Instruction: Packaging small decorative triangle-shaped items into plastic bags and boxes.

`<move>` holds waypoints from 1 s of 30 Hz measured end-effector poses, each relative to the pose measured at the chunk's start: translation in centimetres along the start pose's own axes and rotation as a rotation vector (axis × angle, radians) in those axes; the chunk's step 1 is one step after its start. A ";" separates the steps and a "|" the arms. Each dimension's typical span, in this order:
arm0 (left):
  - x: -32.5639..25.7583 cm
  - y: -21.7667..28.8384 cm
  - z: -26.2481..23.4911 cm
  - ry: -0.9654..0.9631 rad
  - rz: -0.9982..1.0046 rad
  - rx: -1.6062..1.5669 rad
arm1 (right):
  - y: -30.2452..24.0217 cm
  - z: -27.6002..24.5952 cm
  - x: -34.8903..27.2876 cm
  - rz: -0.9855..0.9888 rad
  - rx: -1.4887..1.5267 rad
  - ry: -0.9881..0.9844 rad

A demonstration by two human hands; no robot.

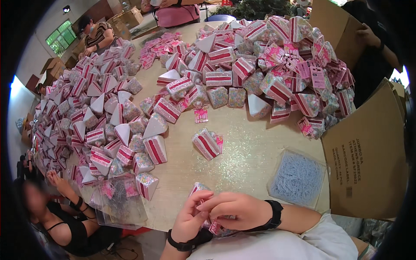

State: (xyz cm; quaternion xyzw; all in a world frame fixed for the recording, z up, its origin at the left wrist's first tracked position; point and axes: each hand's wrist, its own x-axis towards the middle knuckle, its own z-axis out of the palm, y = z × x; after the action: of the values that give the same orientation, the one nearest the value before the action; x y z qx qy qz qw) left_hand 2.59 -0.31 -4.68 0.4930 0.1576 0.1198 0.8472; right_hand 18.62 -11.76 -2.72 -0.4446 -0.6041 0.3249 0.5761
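At the table's near edge, my left hand (190,219) and my right hand (234,209) meet with fingertips pinched together. What they pinch is small and mostly hidden; a bit of pink shows between them. A pink card tag (214,226) and part of a glittery, sprinkle-covered piece (226,232) show just under my right hand. Right behind my fingers, a cake-slice ornament (199,187) is partly covered. Farther out, another cake-slice ornament (206,144), white with pink and red layers, lies with a pink tag beside it.
Large heaps of cake-slice ornaments (221,55) fill the table's far side and left. A clear tray of pale strands (298,177) sits right, beside an open cardboard box (366,151). A clear plastic tray (121,208) lies left, near a seated person (60,216). Glitter dusts the tabletop.
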 end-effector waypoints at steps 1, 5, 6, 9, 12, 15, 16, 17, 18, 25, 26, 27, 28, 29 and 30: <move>0.1 0.1 0.1 -0.013 0.003 -0.030 | 0.1 0.0 0.0 -0.008 -0.002 0.004; 0.5 0.2 0.1 -0.087 0.073 -0.111 | -0.1 -0.2 -0.2 -0.023 -0.014 0.018; 0.5 0.1 0.0 -0.110 0.105 -0.122 | -0.1 -0.3 -0.2 -0.034 -0.014 0.024; 0.4 -0.3 -0.2 -0.056 0.098 -0.141 | -0.2 -0.5 -0.3 -0.025 -0.029 0.037; 0.4 -0.4 -0.8 -0.093 0.121 -0.263 | 0.1 -0.5 -0.7 0.028 -0.052 0.069; -0.1 -0.5 -1.3 -0.026 0.167 -0.276 | 0.2 -0.7 -1.0 0.137 -0.124 0.106; -0.1 -0.4 -1.2 -0.022 0.163 -0.215 | 0.2 -0.8 -1.0 0.180 -0.157 0.116; -0.2 -0.1 -1.0 -0.018 0.158 -0.153 | 0.3 -0.7 -1.0 0.183 -0.163 0.149; -0.3 0.1 -0.9 -0.013 0.152 -0.092 | 0.4 -0.5 -1.0 0.189 -0.168 0.182; -0.1 0.6 1.0 -0.150 0.116 0.061 | 0.5 -0.1 -0.7 0.294 -0.262 0.271; -0.1 0.6 1.3 -0.155 0.117 0.083 | 0.4 -0.2 -0.8 0.302 -0.272 0.261; -0.1 0.7 1.7 -0.161 0.120 0.110 | 0.4 -0.4 -0.7 0.307 -0.282 0.253; -0.1 0.8 1.8 -0.168 0.123 0.136 | 0.3 -0.4 -0.7 0.312 -0.292 0.244; -0.2 0.6 1.5 -0.195 0.118 0.136 | 0.1 -0.4 -0.5 0.340 -0.286 0.241; -0.3 0.7 1.7 -0.138 0.128 0.151 | -0.2 -0.5 -0.5 0.371 -0.279 0.244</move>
State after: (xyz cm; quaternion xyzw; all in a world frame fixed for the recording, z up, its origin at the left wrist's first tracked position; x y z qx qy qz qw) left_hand 2.93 -1.46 -3.23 0.5716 0.0756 0.1272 0.8071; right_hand 19.01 -12.31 -2.66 -0.6588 -0.4773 0.2826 0.5082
